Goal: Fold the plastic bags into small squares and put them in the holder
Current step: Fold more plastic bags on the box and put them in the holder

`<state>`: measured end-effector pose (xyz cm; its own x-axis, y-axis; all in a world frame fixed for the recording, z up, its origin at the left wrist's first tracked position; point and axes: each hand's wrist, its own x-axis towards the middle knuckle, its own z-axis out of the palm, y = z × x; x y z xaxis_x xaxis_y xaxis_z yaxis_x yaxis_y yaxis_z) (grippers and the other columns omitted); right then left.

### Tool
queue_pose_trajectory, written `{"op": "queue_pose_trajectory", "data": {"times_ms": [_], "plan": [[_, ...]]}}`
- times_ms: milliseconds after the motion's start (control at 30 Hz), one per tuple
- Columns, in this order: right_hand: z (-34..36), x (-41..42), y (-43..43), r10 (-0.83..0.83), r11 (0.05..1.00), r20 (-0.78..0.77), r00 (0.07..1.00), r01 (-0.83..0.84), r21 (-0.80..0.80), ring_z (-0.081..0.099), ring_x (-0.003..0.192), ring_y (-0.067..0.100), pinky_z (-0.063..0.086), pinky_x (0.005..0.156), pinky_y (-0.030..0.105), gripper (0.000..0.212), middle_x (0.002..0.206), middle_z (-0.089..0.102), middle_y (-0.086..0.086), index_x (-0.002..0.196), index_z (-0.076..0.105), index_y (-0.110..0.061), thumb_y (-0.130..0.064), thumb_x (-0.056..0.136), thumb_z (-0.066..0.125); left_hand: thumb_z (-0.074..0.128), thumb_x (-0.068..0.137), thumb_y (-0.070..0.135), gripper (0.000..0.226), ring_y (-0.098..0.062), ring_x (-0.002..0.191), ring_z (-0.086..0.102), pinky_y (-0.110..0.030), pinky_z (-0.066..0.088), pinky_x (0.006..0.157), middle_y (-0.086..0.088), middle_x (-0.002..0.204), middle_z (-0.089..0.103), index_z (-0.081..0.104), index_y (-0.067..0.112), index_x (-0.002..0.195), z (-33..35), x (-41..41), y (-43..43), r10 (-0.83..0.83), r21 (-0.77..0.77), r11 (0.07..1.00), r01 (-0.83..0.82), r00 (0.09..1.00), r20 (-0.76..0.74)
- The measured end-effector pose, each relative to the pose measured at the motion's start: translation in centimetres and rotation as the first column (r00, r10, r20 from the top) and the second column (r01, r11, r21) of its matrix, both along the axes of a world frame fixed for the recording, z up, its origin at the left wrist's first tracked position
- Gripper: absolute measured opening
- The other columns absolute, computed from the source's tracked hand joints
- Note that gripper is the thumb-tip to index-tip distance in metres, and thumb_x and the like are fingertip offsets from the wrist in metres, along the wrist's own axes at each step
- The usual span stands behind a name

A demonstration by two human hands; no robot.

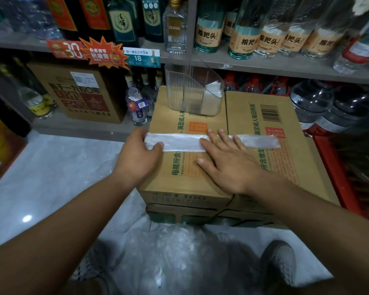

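Folded bag strip [179,143] lies across carton [179,177] top, holder [185,90] far behind | left hand [136,156] pinches left end; right hand [228,165] flat, fingers [223,136] spread, pressing mid-strip | we judge film light, limp, slippery: hold ends.

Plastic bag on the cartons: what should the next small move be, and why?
Probably fold the left end over towards the right. The plastic bag is already a long narrow strip, not yet a square; the left hand pinches its left end while the right hand lies flat on its middle.
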<state>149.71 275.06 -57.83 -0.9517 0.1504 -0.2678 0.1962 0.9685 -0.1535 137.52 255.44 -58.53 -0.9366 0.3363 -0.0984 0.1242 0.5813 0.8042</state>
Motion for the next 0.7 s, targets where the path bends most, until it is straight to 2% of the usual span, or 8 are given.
{"op": "queue_pose_trajectory", "data": {"times_ms": [100,167,233,333,400,467,567,700], "plan": [[0.3,0.2,-0.8,0.019,1.000,0.008,1.000,-0.019,0.004,-0.022,0.153,0.019,-0.016,0.123,0.048,0.069,0.167,-0.015,-0.007,0.161,0.001,-0.034,-0.066,0.100,0.007,0.072,0.093,0.019,0.033,-0.008,0.088,0.063,-0.029,0.052,0.083,0.014,0.092,0.061,0.059,0.022,0.122,0.5,-0.6,-1.3,0.113,0.107,0.985,-0.135,0.975,0.189],[0.5,0.4,-1.5,0.021,1.000,0.010,1.000,-0.021,0.012,-0.024,0.152,0.019,-0.016,0.122,0.049,0.069,0.167,-0.016,-0.008,0.161,0.001,-0.036,-0.067,0.099,0.007,0.074,0.091,0.013,0.025,-0.019,0.094,0.069,-0.041,0.058,0.090,0.002,0.096,0.069,0.064,0.016,0.114,0.8,-1.0,-2.2,0.124,0.167,0.969,-0.181,0.945,0.302],[0.8,0.7,-2.2,0.014,0.999,-0.042,0.999,-0.012,0.030,-0.020,0.153,0.021,-0.012,0.123,0.048,0.069,0.168,-0.015,-0.006,0.161,0.004,-0.036,-0.067,0.100,0.014,0.073,0.092,0.010,0.015,-0.024,0.097,0.071,-0.041,0.059,0.090,-0.007,0.100,0.073,0.068,0.013,0.106,1.2,-1.0,-3.0,0.100,0.197,0.962,-0.187,0.918,0.383],[1.8,0.9,-3.8,0.045,0.999,-0.264,0.964,-0.045,0.006,0.015,0.148,0.022,0.017,0.122,0.044,0.066,0.164,0.020,-0.003,0.155,0.027,-0.033,-0.063,0.098,0.039,0.068,0.095,0.010,0.010,-0.013,0.075,0.070,-0.027,0.061,0.074,-0.005,0.089,0.074,0.069,0.010,0.105,2.2,-0.7,-3.8,0.023,0.287,0.941,-0.178,0.881,0.473],[2.2,1.0,-4.7,0.050,0.995,-0.361,0.931,-0.078,-0.063,0.036,0.132,0.017,0.037,0.111,0.040,0.059,0.143,0.043,-0.004,0.145,0.045,-0.027,-0.055,0.095,0.057,0.066,0.096,0.009,0.017,-0.009,0.064,0.068,-0.023,0.060,0.063,-0.006,0.081,0.070,0.066,0.004,0.112,3.0,-0.5,-3.8,-0.034,0.387,0.894,-0.226,0.826,0.562],[2.0,1.0,-5.5,0.013,0.993,-0.390,0.921,-0.056,-0.100,0.046,0.121,0.017,0.046,0.099,0.038,0.050,0.128,0.050,-0.004,0.137,0.054,-0.025,-0.047,0.093,0.065,0.064,0.096,0.008,0.017,-0.010,0.064,0.070,-0.022,0.059,0.060,-0.007,0.081,0.071,0.062,0.009,0.113,3.9,-0.3,-3.8,-0.090,0.458,0.843,-0.282,0.766,0.637],[1.6,1.0,-6.0,-0.049,0.997,-0.428,0.903,0.020,-0.071,0.055,0.109,0.021,0.051,0.084,0.038,0.032,0.117,0.058,-0.003,0.123,0.062,-0.024,-0.038,0.094,0.065,0.062,0.096,0.004,0.016,-0.014,0.071,0.074,-0.025,0.061,0.063,-0.010,0.087,0.074,0.060,0.009,0.111,5.3,0.4,-3.6,-0.249,0.588,0.748,-0.309,0.691,0.679],[1.5,1.3,-5.7,-0.174,0.980,-0.516,0.839,0.098,-0.170,0.061,0.089,0.021,0.052,0.072,0.037,0.012,0.102,0.064,-0.002,0.106,0.068,-0.021,-0.024,0.097,0.062,0.074,0.081,0.013,0.047,-0.018,0.085,0.074,-0.029,0.060,0.076,-0.012,0.099,0.073,0.059,0.009,0.125,6.2,1.4,-3.2,-0.422,0.728,0.656,-0.201,0.702,0.574]]}}
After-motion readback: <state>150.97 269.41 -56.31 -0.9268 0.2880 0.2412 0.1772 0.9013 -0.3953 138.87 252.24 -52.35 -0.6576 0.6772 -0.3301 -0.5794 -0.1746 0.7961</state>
